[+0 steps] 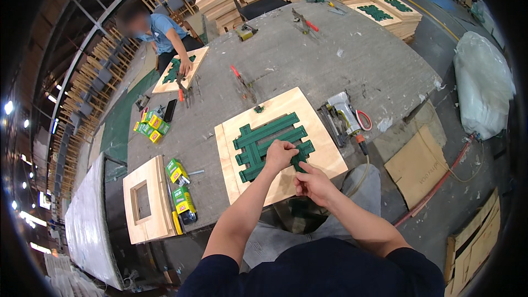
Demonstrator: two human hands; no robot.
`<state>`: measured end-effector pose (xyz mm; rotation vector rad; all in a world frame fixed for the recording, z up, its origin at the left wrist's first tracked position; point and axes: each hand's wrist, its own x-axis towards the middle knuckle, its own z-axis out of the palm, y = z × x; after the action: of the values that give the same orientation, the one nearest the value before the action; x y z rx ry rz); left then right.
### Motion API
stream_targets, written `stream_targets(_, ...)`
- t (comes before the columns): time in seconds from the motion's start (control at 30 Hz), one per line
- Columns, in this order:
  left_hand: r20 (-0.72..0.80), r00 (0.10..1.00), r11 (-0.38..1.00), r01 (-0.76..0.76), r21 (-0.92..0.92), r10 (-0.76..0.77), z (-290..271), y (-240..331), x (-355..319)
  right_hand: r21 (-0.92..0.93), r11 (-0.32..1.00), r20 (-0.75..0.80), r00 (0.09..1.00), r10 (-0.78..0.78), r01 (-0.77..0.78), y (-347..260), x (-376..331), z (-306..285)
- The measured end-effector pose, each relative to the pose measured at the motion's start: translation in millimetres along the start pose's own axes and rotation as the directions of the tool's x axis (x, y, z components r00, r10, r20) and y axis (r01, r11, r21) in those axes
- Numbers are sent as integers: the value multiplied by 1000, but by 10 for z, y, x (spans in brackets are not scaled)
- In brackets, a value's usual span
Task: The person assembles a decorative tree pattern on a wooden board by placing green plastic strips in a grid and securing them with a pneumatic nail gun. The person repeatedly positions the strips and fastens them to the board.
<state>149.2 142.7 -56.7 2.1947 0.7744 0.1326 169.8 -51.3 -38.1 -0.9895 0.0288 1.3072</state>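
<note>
Both hands were on the green strap lattice [269, 143] sitting on the plywood panel [324, 154] at the workbench's near edge. Left hand [279, 154] pressed down closed on a strap, right hand [312, 182] pinched a strap end. Looked mostly woven, near corner left to finish. Nail gun [344, 113] lay just right of it; staple boxes [181, 187] sat off left.

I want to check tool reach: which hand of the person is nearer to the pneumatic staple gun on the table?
Right. The right hand is at the plywood panel's near edge, below-left of the staple gun. The left hand rests on the green webbing, farther left.
</note>
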Motion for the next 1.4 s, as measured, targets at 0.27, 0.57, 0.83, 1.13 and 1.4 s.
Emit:
stream_targets(0.27,90,995,998,-48,-48,52,10,23,45,262,961,-2,996,91,-87,-40,551,19)
stream_targets(0.57,-37,992,983,121,141,-117,-38,67,58,597,790,166,985,48,-139,-162,860,-57)
stream_targets(0.83,76,960,963,267,44,-270,-129,123,169,410,906,111,992,65,-105,-205,716,-36)
stream_targets(1.13,-175,965,978,175,-117,-193,-428,203,418,87,996,21,999,29,-31,65,213,-257)
stream_targets(1.4,-145,989,989,5,149,17,-424,25,365,-25,999,28,999,-33,33,129,180,-157)
